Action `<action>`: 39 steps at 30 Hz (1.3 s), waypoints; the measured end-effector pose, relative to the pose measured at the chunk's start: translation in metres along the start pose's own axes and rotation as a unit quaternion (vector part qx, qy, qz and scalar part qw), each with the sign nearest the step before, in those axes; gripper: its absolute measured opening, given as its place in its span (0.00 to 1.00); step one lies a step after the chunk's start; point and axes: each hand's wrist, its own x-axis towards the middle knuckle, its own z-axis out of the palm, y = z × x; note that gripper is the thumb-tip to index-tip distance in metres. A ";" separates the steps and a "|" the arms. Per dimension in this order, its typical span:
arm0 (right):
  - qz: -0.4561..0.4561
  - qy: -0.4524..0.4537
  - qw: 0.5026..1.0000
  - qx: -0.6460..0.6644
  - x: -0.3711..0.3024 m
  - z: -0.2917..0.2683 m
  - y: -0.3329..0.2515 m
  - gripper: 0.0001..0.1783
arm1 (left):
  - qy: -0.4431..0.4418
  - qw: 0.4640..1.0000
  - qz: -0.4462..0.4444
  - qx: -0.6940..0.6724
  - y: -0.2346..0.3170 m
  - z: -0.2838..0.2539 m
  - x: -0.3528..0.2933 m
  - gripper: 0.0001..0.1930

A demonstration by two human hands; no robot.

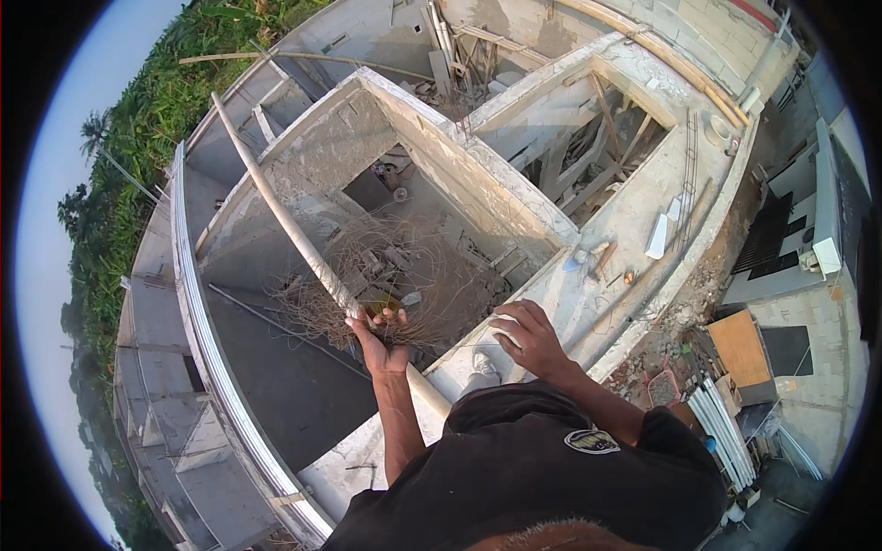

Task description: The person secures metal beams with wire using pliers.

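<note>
A long bamboo pole [276, 202] slants from the far left toward my body. My left hand [378, 344] is curled around its near part, palm up, fingertips showing on the right side. Part of the pole near my hand looks wrapped in something pale. Around and behind this hand spreads a loose tangle of thin brown wire [322, 308]; whether it rests on the pole or lies lower, I cannot tell. My right hand [533, 340] hovers above the wall top, right of the pole, fingers bent together. A faint thin line runs from it toward my left hand; what it pinches is unclear.
I am high on a concrete wall top [551, 294], my shoe [482, 369] on it. Deep rooms drop away ahead and left. Tools [599, 259] and a white block [657, 236] lie on the right ledge, beside steel rods [687, 184]. A metal-edged rim [190, 266] curves along the left.
</note>
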 end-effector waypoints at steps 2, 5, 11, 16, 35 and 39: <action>0.002 -0.035 0.999 0.039 0.008 0.010 -0.010 0.15 | 0.010 0.999 0.031 -0.034 0.023 -0.025 -0.002 0.20; 0.003 -0.146 0.984 0.103 0.008 0.041 -0.010 0.13 | 0.042 0.993 0.077 -0.076 0.054 -0.048 -0.011 0.20; 0.061 -0.228 0.944 0.232 0.021 0.077 -0.016 0.11 | 0.117 0.969 0.207 -0.067 0.093 -0.067 -0.041 0.25; 0.262 -0.287 0.810 0.438 0.038 0.092 0.000 0.29 | 0.153 0.937 0.312 -0.041 0.105 -0.066 -0.088 0.22; 0.255 -0.439 0.596 0.622 0.090 0.112 -0.060 0.13 | 0.153 0.877 0.449 -0.075 0.072 -0.123 -0.182 0.23; 0.287 -0.395 0.595 0.639 0.074 0.130 -0.096 0.11 | 0.185 0.850 0.487 -0.075 0.097 -0.128 -0.201 0.26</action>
